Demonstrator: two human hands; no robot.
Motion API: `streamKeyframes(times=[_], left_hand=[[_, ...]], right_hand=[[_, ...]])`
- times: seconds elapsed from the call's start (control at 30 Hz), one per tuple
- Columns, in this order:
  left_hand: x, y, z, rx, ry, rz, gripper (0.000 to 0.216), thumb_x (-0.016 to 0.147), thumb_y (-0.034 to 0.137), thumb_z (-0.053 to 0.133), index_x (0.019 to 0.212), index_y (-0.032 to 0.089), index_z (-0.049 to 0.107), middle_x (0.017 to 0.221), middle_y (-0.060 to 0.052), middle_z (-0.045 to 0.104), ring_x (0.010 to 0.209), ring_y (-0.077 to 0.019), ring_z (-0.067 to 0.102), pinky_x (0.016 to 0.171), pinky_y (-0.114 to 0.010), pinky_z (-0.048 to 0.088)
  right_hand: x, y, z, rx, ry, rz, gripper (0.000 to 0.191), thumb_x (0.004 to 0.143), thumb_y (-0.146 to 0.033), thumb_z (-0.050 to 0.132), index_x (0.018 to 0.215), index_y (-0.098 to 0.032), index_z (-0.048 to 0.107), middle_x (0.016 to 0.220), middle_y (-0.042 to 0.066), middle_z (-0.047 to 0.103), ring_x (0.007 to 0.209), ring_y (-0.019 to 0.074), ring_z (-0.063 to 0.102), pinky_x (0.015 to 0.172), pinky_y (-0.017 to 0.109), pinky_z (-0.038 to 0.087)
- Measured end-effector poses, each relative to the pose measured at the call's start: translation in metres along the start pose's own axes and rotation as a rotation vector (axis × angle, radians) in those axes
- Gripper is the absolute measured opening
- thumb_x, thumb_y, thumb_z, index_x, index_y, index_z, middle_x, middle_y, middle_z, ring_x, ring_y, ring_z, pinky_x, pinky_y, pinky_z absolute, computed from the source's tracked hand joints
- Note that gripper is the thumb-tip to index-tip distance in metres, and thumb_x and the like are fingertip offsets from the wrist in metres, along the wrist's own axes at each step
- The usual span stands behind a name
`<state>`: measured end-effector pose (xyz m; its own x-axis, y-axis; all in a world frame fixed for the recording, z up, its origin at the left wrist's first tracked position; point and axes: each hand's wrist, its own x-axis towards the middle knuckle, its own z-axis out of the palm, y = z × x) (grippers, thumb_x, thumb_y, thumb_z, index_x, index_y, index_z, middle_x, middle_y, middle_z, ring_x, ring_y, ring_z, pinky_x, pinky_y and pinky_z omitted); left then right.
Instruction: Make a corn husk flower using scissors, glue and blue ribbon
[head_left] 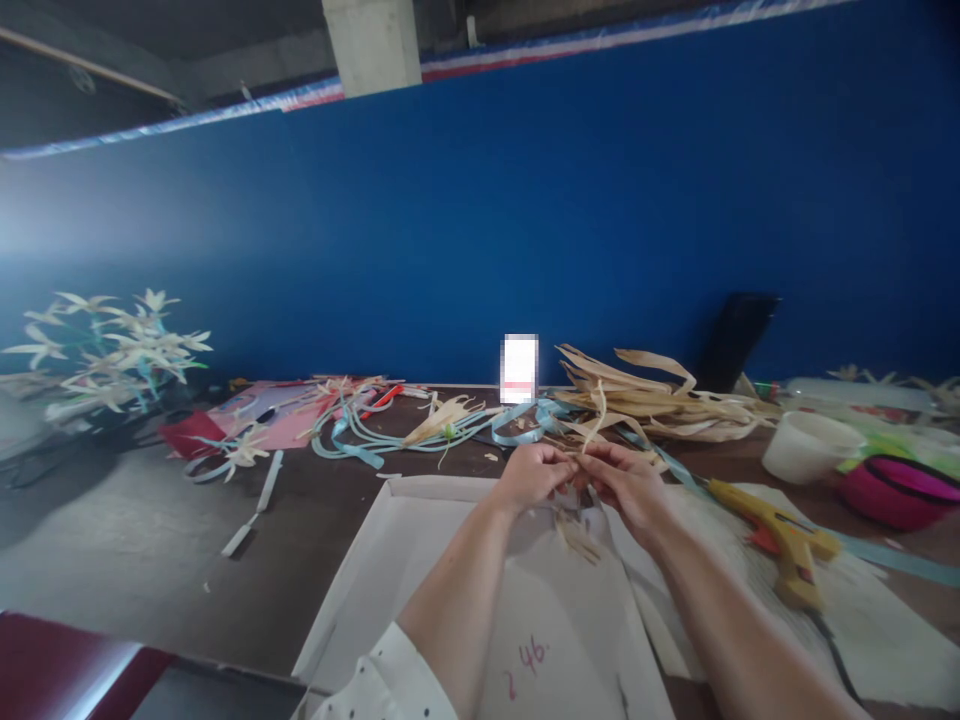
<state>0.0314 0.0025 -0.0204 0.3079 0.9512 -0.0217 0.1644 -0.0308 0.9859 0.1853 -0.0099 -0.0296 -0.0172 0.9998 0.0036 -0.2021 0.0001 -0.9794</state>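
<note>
A strip of dried corn husk rises from between my two hands, which meet over the far end of a white cardboard box. My left hand is closed, its thumb and index finger pinching the husk's lower end. Touching it from the other side, my right hand is closed in a pinch on the same strip. Thin husk scraps show just below the fingers, over the cardboard. Exactly how the fingertips overlap on the strip is hidden.
Behind my hands lies a pile of dried husks. A yellow glue gun rests at right, near a white cup and a magenta pouch. Light-blue stems and husk flowers are at left. A blue partition stands behind.
</note>
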Motion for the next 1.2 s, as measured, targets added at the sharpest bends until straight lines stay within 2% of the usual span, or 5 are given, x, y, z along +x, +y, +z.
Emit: streamKeyframes(times=[0.1, 0.33, 0.63, 0.97, 1.2], left_hand=[[0.0, -0.0003, -0.0003, -0.004, 0.002, 0.01, 0.027, 0.07, 0.039, 0.064, 0.077, 0.012, 0.065, 0.064, -0.002, 0.061, 0.052, -0.0083, 0.049, 0.045, -0.019, 0.036], [-0.0015, 0.0021, 0.0008, -0.02, -0.108, 0.028, 0.029, 0.068, 0.036, 0.066, 0.084, 0.012, 0.066, 0.069, -0.003, 0.062, 0.056, -0.0085, 0.05, 0.048, -0.019, 0.039], [-0.0021, 0.0014, -0.0003, -0.074, -0.145, 0.013, 0.031, 0.062, 0.028, 0.071, 0.088, 0.011, 0.064, 0.077, -0.004, 0.062, 0.058, -0.0072, 0.051, 0.05, -0.019, 0.04], [-0.004, 0.0049, 0.0, -0.037, -0.144, 0.005, 0.018, 0.064, 0.017, 0.062, 0.08, 0.012, 0.064, 0.066, 0.0, 0.058, 0.05, -0.0056, 0.045, 0.046, -0.019, 0.037], [-0.0058, 0.0061, -0.0012, -0.006, -0.176, 0.0, 0.016, 0.061, 0.017, 0.06, 0.076, 0.011, 0.062, 0.064, 0.0, 0.057, 0.046, -0.0045, 0.04, 0.044, -0.018, 0.032]], right_hand=[[0.0008, 0.0005, 0.0008, -0.007, 0.033, -0.008, 0.035, 0.059, -0.039, 0.078, 0.081, -0.018, 0.062, 0.053, -0.004, 0.053, 0.043, 0.0057, 0.037, 0.039, 0.019, 0.021], [0.0007, -0.001, -0.0011, 0.084, 0.011, -0.01, 0.03, 0.063, -0.042, 0.075, 0.066, -0.016, 0.058, 0.045, -0.005, 0.042, 0.038, 0.004, 0.025, 0.037, 0.02, 0.01], [0.0042, 0.0002, -0.0027, 0.128, 0.13, -0.023, 0.034, 0.053, -0.041, 0.079, 0.064, -0.016, 0.06, 0.052, -0.003, 0.053, 0.035, 0.0022, 0.029, 0.032, 0.018, 0.012], [0.003, -0.002, -0.0031, 0.17, 0.2, -0.044, 0.029, 0.055, -0.038, 0.078, 0.059, -0.016, 0.059, 0.048, -0.003, 0.049, 0.036, 0.0027, 0.03, 0.031, 0.017, 0.014], [0.0056, -0.0011, -0.0037, 0.183, 0.3, -0.095, 0.029, 0.051, -0.038, 0.079, 0.064, -0.018, 0.062, 0.058, -0.001, 0.058, 0.037, 0.0036, 0.034, 0.032, 0.019, 0.015]])
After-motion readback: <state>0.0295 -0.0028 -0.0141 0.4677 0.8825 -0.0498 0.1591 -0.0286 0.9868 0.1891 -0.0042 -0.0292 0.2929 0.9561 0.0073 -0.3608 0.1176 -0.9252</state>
